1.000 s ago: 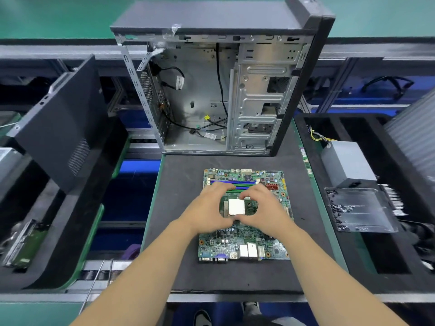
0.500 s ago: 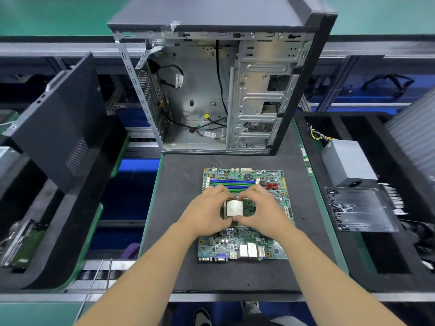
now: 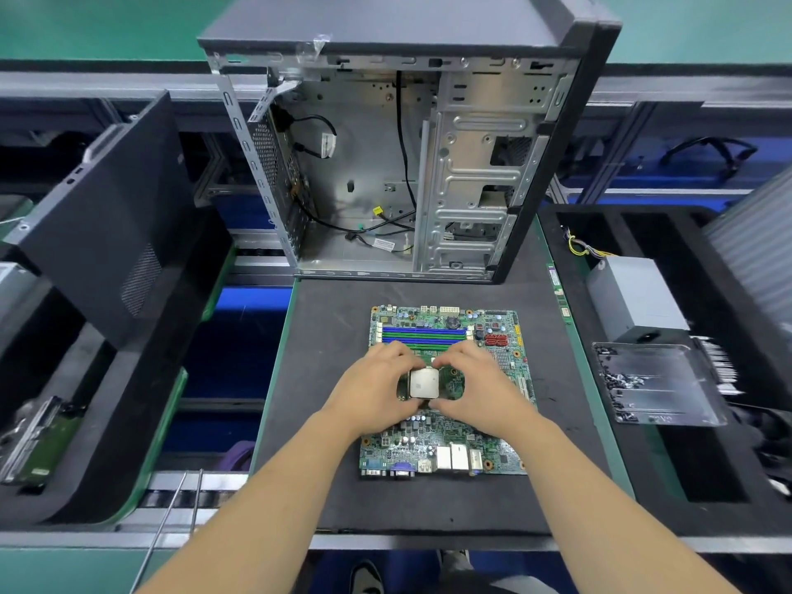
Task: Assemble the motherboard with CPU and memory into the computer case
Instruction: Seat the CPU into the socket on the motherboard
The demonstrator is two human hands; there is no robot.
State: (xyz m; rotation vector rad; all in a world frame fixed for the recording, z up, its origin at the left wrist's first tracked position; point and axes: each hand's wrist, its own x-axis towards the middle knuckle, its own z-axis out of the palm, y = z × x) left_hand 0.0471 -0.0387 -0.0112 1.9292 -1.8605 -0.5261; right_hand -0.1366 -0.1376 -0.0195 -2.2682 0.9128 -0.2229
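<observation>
Two hands frame the square, silver-topped CPU [image 3: 424, 383] at the middle of the motherboard [image 3: 445, 448]: your left hand [image 3: 372, 390] pinches its left edge between curled fingers and thumb, and your right hand [image 3: 480, 390] does the same just to its right. The green board, studded with blue memory slots [image 3: 422, 335] and metal ports, lies flat on a dark, matte foam mat [image 3: 325, 379]. Bare mat borders the board on all sides. Beyond its far edge the computer case [image 3: 398, 165] stands upright, its open side of bare stamped steel facing you.
</observation>
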